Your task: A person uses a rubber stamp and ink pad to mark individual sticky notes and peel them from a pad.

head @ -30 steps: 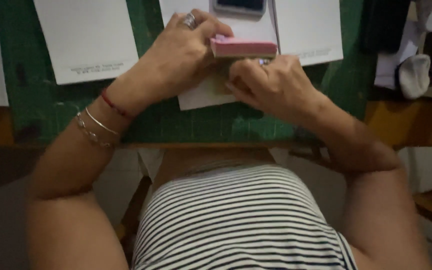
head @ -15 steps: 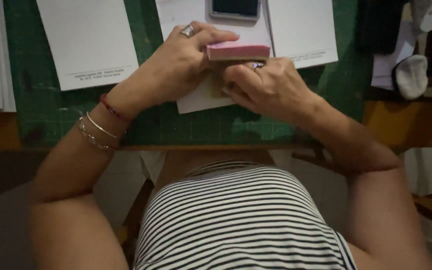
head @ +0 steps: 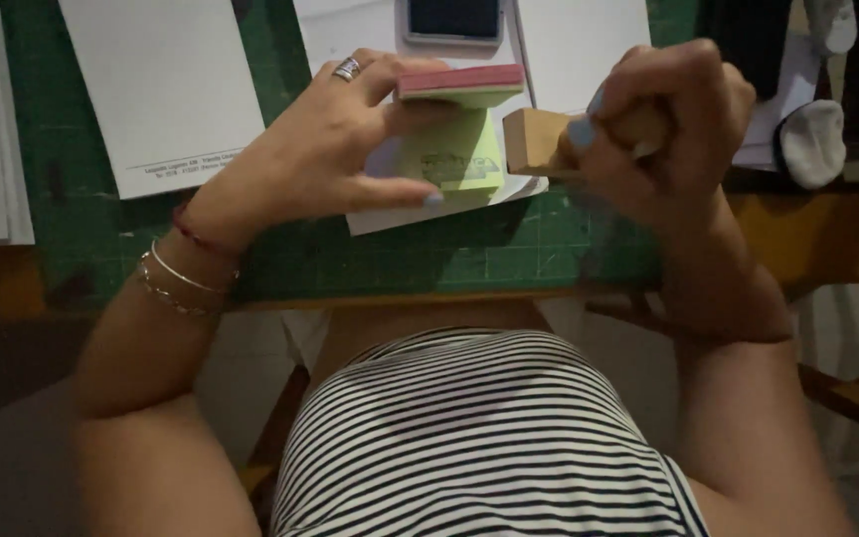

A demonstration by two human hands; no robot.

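one sticky-note pad [head: 459, 119], one wooden stamp [head: 539, 139], one ink pad [head: 454, 20], perhaps four white sheets [head: 166, 89].

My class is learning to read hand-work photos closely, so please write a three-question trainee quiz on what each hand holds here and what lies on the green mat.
1. True or false: the right hand grips a wooden block.
2. Which hand holds the pad of light green notes with the pink top edge?
3. The dark rectangular thing at the top lies: A) on white paper, B) past the notes, on another sheet, C) in a hand.

Key: 1 true; 2 the left hand; 3 B.
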